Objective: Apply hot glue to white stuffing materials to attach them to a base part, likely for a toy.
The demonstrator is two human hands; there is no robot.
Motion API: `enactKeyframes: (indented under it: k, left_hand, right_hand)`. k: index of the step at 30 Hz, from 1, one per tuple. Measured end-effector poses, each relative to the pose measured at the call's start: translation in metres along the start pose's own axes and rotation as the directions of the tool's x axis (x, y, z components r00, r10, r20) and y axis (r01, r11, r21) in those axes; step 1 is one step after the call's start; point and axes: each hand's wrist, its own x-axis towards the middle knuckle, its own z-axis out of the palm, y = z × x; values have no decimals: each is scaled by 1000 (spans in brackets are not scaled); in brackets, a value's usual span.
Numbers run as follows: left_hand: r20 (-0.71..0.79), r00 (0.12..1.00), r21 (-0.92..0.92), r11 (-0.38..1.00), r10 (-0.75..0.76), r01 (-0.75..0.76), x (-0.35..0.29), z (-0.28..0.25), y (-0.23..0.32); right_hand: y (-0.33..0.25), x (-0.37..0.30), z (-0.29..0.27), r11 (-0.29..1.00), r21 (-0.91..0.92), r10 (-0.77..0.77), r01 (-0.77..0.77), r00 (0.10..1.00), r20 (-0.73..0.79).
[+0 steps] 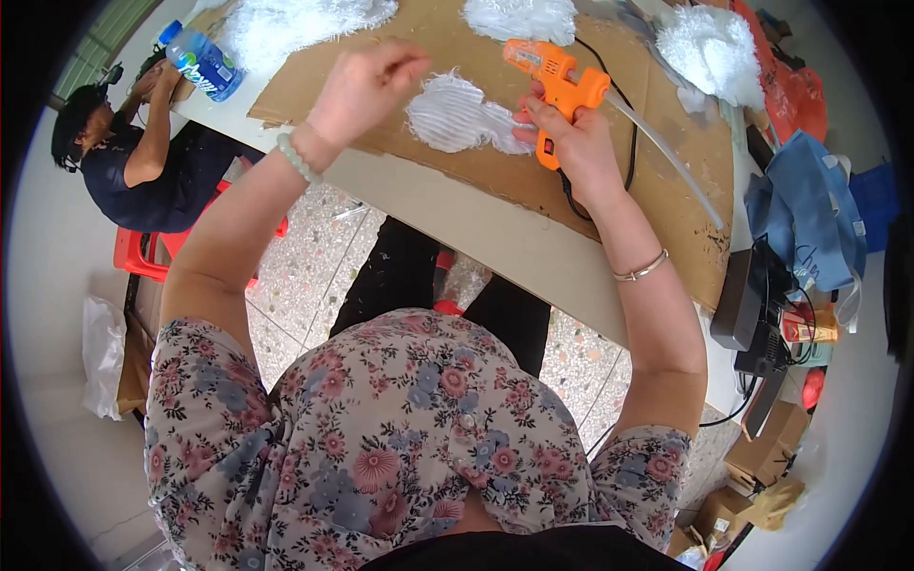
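Right hand (pixel 574 143) grips orange plastic glue gun (pixel 571 93), right of white ribbed fabric-like piece (pixel 447 114) | left hand (pixel 367 90), farther left, curls fingertips together; pinched contents unclear | brown cardboard sheet (pixel 533 195) beneath, on white table (pixel 519 246)

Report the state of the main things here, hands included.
Glue gun: held; on or off unclear
Right hand: closed around the gun's handle
Left hand: raised, fingers curled; contents unclear
Glue stick: protruding from the gun's rear
White cloth: lying on cardboard
Cardboard: flat on the table
Bottle: cap on
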Motion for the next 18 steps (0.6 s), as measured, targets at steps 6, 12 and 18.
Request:
enactKeyframes:
  k: [6,12,18]
  left_hand:
    - [377,884,27,950,278,-310,-21,25,17]
    - [409,840,57,909,357,-414,-24,25,8]
    - [465,821,131,892,331,-434,-21,18,23]
  right_hand:
    - [-6,3,4,999,6,54,-54,998,-20]
    - [-15,6,-12,957,-290,36,-28,999,24]
    - [-26,-2,-9,856,-515,-63,46,998,-14]
